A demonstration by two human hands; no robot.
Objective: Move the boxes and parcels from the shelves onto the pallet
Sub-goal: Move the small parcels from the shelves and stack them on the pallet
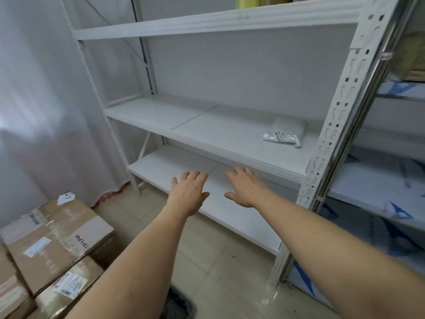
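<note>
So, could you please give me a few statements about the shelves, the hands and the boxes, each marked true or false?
1. A white plastic parcel lies on the middle shelf. True.
2. The left hand grips a box. False: it holds nothing, fingers spread.
3. The right hand is empty. True.
4. The cardboard boxes sit on the bottom shelf. False: they are stacked at lower left, off the rack.
</note>
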